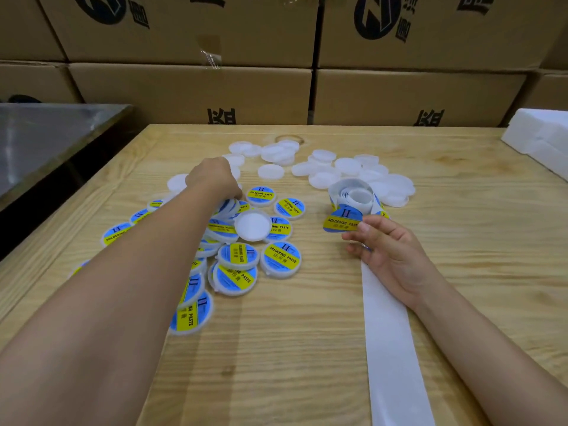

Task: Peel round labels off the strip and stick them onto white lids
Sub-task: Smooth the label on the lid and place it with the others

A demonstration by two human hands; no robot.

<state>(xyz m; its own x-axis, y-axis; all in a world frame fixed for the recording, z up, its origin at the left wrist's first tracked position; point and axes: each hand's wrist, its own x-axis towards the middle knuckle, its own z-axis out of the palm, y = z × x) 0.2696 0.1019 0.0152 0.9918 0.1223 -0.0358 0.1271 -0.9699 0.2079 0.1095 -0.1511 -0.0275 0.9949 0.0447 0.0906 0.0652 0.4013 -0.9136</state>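
Note:
My left hand (pixel 212 178) reaches far over the pile of labelled lids (pixel 236 256), its curled fingers down among lids at the pile's far edge; what they grip is hidden. A bare white lid (pixel 252 226) lies on top of the pile. My right hand (pixel 390 253) pinches a blue and yellow round label (pixel 341 221), half peeled from the strip, and holds the white backing strip (pixel 390 333), which trails toward me. The label roll (pixel 353 195) sits just beyond my right hand. Unlabelled white lids (pixel 347 170) lie scattered behind it.
The wooden table (pixel 307 348) runs out to stacked cardboard boxes (pixel 215 87) at the back. A metal surface (pixel 46 139) stands to the left, lower than the table. White foam blocks (pixel 544 136) sit at the table's far right corner.

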